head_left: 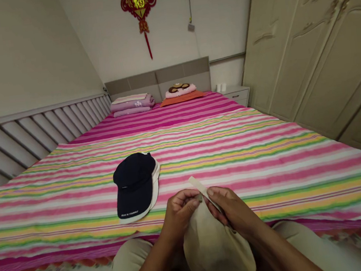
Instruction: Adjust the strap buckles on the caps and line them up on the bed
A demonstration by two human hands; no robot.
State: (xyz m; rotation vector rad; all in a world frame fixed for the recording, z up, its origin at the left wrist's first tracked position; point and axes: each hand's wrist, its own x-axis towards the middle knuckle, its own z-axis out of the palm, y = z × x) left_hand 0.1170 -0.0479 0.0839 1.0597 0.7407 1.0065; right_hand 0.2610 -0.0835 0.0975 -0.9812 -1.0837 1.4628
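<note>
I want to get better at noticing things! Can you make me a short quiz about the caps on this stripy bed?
1. What colour is the peaked cap lying on top of the cream cloth cap on the pink-striped bedsheet?
2. True or false: the beige cloth cap is being held by both the left hand and the right hand.
3. What hangs on the wall above the bed?
A) a red knotted ornament
B) a clock
C) a mirror

Key: 1. navy blue; 2. true; 3. A
</note>
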